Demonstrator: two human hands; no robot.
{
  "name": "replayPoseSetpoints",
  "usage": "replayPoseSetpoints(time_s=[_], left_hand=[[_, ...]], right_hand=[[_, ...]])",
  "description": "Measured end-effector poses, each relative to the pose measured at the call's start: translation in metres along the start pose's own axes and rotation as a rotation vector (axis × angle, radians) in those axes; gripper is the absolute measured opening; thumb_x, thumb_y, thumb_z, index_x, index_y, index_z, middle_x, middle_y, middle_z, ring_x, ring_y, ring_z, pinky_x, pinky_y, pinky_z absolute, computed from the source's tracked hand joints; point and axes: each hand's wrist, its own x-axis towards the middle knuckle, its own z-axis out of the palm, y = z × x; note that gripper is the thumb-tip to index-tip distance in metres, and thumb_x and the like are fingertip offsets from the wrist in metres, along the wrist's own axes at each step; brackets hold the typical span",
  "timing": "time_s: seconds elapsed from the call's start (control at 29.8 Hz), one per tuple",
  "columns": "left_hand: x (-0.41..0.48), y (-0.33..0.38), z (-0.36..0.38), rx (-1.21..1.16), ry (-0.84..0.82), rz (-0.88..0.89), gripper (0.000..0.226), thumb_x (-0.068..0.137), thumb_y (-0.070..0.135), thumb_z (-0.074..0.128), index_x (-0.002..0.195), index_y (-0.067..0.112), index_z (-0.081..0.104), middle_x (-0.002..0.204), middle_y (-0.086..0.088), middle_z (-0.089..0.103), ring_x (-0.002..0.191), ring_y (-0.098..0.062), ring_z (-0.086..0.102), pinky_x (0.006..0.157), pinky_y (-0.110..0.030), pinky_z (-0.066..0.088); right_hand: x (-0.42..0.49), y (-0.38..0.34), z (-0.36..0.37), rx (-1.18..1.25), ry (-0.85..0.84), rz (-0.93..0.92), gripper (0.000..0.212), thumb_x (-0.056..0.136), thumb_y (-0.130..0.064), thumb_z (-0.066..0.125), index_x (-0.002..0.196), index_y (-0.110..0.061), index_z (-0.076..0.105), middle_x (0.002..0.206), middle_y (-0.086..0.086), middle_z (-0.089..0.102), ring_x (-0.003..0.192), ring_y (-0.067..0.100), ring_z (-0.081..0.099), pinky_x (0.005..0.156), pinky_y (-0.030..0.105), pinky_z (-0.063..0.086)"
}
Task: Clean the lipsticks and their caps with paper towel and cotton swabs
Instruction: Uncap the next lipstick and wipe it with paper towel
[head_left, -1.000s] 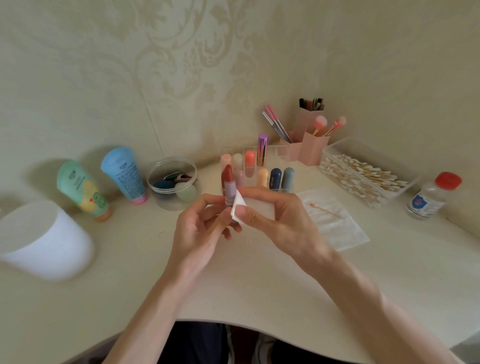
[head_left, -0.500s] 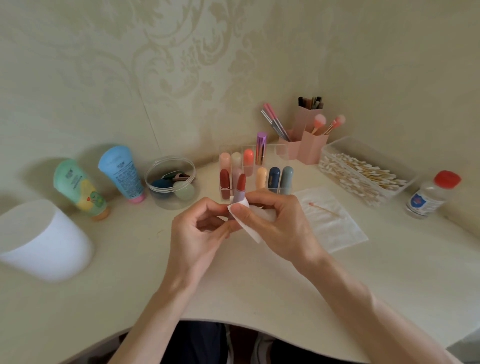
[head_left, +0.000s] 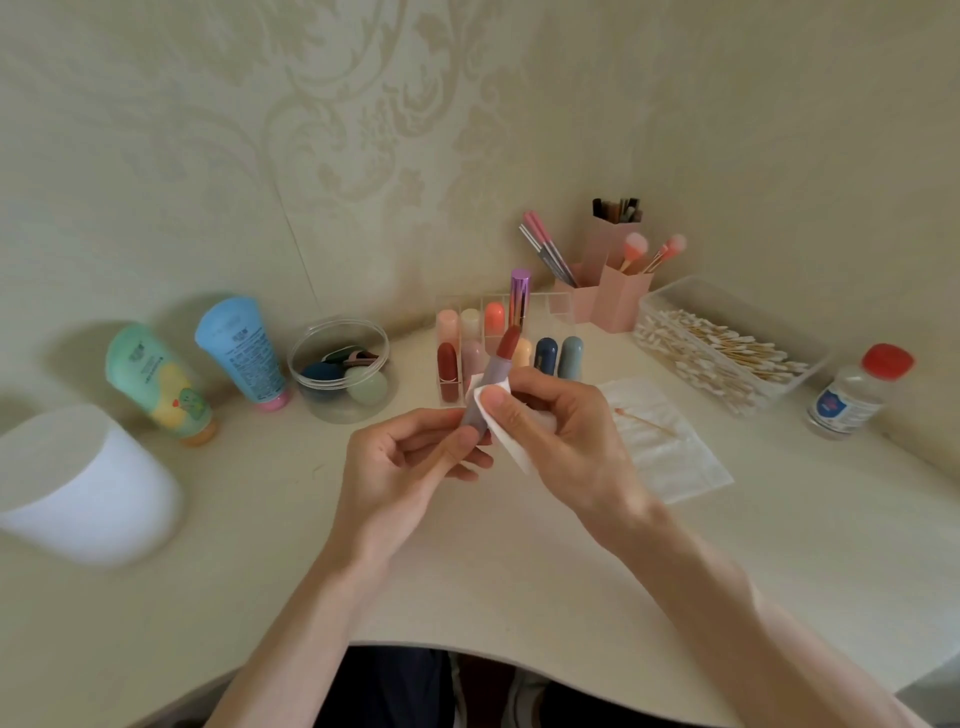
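Left hand (head_left: 400, 467) grip pinching one uncapped red lipstick (head_left: 496, 371) by its base, right hand (head_left: 561, 431) grip pinching one paper towel piece (head_left: 511, 447) against its tube, one cotton swab (head_left: 644, 422) lying on one paper towel sheet (head_left: 675, 467), two lotion tubes (head_left: 156, 382) standing on the counter (head_left: 467, 571)

Single head-worn wide-angle view, forward and down, close above the corner desk (head_left: 519, 571).
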Motion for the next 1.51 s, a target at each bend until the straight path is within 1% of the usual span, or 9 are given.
replayPoseSetpoints(time_s=[0.1,0.3,0.47,0.7,0.84,1.01,1.14,1.24,1.51], left_hand=[[-0.004,-0.004,0.002,0.195,0.112,0.099,0.019,0.071,0.014,0.088,0.087,0.010,0.079,0.081,-0.002,0.080,0.074,-0.019,0.078,0.072,-0.019,0.058],[-0.001,0.004,0.003,0.002,-0.063,-0.107,0.030,0.090,0.023,0.065,0.108,0.000,0.074,0.089,-0.017,0.079,0.069,-0.032,0.076,0.064,-0.028,0.062],[-0.002,0.004,0.002,0.017,0.064,-0.104,0.027,0.079,0.016,0.077,0.098,-0.003,0.077,0.083,-0.019,0.078,0.072,-0.030,0.077,0.066,-0.025,0.061],[0.003,0.008,-0.003,-0.146,-0.057,-0.314,0.050,0.076,0.047,0.065,0.103,0.007,0.076,0.092,-0.014,0.078,0.058,-0.018,0.069,0.053,-0.021,0.056],[0.005,0.007,-0.008,-0.171,-0.156,-0.333,0.054,0.067,0.059,0.087,0.094,0.011,0.082,0.089,-0.013,0.073,0.059,-0.018,0.067,0.052,-0.021,0.054],[0.005,0.008,-0.013,-0.440,-0.260,-0.447,0.060,0.061,0.046,0.097,0.106,0.010,0.078,0.093,-0.010,0.071,0.059,-0.013,0.060,0.047,-0.019,0.049],[0.003,0.010,-0.010,-0.423,-0.209,-0.459,0.021,0.085,0.027,0.068,0.087,0.012,0.083,0.080,-0.003,0.073,0.057,-0.007,0.062,0.047,-0.015,0.050],[0.005,0.008,-0.008,-0.335,-0.084,-0.340,0.023,0.066,0.024,0.078,0.084,0.011,0.084,0.079,-0.006,0.075,0.065,-0.009,0.069,0.060,-0.016,0.057],[0.002,0.003,0.003,-0.014,0.048,-0.042,0.027,0.069,0.010,0.083,0.092,0.002,0.071,0.086,-0.013,0.079,0.072,-0.023,0.076,0.068,-0.024,0.059]], right_hand=[[0.001,0.002,0.007,-0.099,0.014,-0.023,0.038,0.102,-0.014,0.068,0.071,-0.035,0.065,0.062,-0.023,0.059,0.061,-0.002,0.055,0.063,0.008,0.040],[0.000,-0.001,0.000,-0.006,0.004,-0.004,0.019,0.104,-0.019,0.066,0.089,-0.013,0.075,0.072,-0.016,0.065,0.068,0.000,0.057,0.067,0.015,0.045],[0.001,0.000,0.006,-0.112,0.007,-0.040,0.035,0.102,-0.018,0.068,0.075,-0.038,0.063,0.067,-0.024,0.059,0.065,-0.001,0.057,0.065,0.010,0.041],[0.000,-0.002,0.002,-0.039,-0.012,-0.081,0.024,0.106,-0.024,0.063,0.095,-0.005,0.072,0.090,0.015,0.068,0.083,0.028,0.061,0.078,0.035,0.048],[0.001,0.001,0.000,-0.006,-0.001,-0.076,0.030,0.104,-0.026,0.062,0.094,0.001,0.070,0.091,0.026,0.064,0.085,0.040,0.059,0.079,0.051,0.049],[0.001,0.003,0.003,0.029,-0.036,-0.069,0.032,0.105,-0.028,0.062,0.097,0.002,0.069,0.095,0.028,0.065,0.088,0.047,0.060,0.082,0.064,0.048],[0.001,0.004,0.003,-0.020,-0.030,-0.085,0.026,0.105,-0.027,0.065,0.091,-0.005,0.069,0.086,0.013,0.065,0.078,0.032,0.059,0.073,0.049,0.050],[0.000,0.002,0.005,-0.066,0.001,-0.097,0.026,0.103,-0.023,0.067,0.078,-0.017,0.062,0.072,-0.010,0.050,0.068,0.005,0.045,0.067,0.019,0.038],[-0.002,0.001,0.010,-0.074,0.029,-0.037,0.018,0.103,-0.031,0.066,0.087,-0.028,0.073,0.077,-0.016,0.068,0.074,0.006,0.064,0.072,0.019,0.047]])
